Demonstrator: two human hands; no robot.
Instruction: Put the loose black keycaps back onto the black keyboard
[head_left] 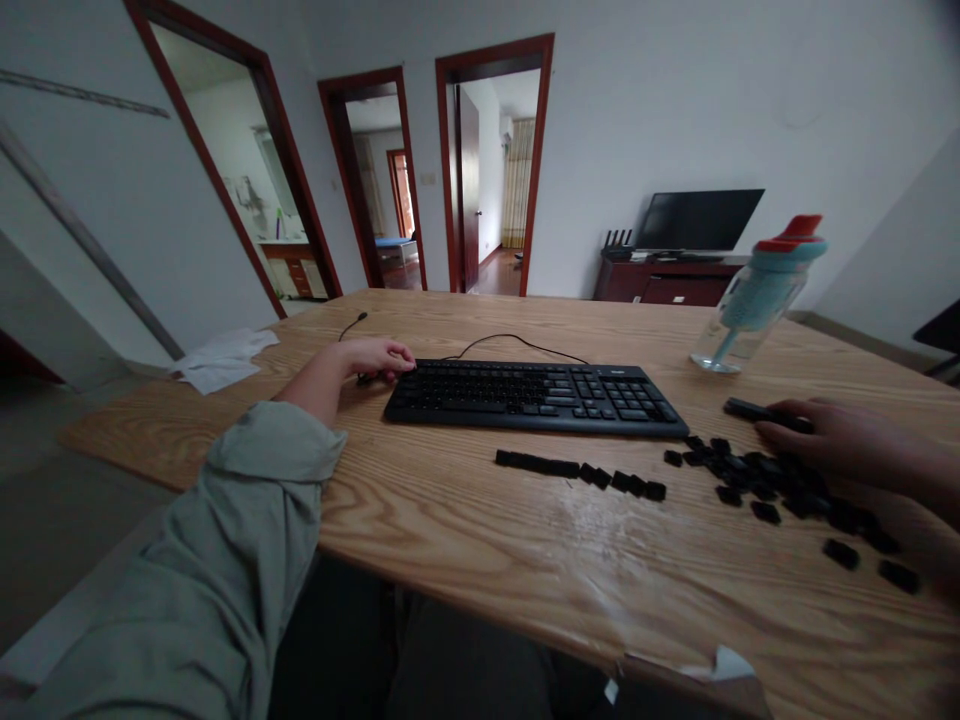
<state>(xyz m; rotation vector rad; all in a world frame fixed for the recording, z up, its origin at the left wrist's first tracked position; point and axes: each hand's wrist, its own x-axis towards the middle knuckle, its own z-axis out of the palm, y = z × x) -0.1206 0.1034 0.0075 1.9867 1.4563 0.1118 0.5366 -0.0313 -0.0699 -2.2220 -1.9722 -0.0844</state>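
A black keyboard (540, 398) lies on the wooden table, with bare dark patches among its keys. My left hand (377, 356) is at its upper left corner, fingers bent and closed against the edge. On the right, my right hand (821, 428) has its fingers over a slim black elongated object (750, 410), whose far end sticks out; its kind is unclear. Several loose black keycaps (765, 480) are scattered just below that hand. In front of the keyboard, more keycaps (538, 464) form a row, tight at the left and looser toward the right.
A clear water bottle (750, 305) with a red and blue lid stands behind my right hand. White tissues (225, 360) lie at the table's left. A thin cable (517, 337) curves behind the keyboard. The table's front edge (480, 600) has a peeling film corner.
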